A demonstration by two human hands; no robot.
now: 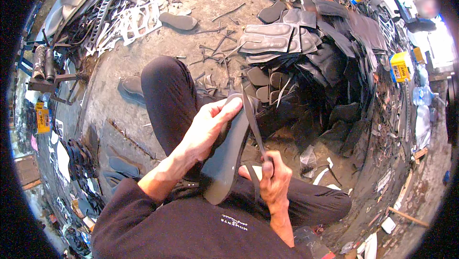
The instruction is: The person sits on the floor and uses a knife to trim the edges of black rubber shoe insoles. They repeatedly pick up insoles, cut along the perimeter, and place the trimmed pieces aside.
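My left hand (210, 125) is closed round a dark grey shoe sole (224, 163), its thumb lying on the toe end. The sole is held tilted above my lap, with its heel end toward my body. A thin dark strip (255, 127) runs from the toe along the sole's right side to my right hand (276, 178). That hand's fingers are closed on the strip, and a loose length hangs below them. Whether the strip is still joined to the sole at the toe cannot be made out.
A heap of dark moulded sole sheets (330, 58) lies ahead to the right. Cut soles (263, 78) rest in front of it. Another sole (178, 21) lies on the floor ahead, near thin dark offcuts (222, 44). White lattice scraps (131, 27) are piled at far left.
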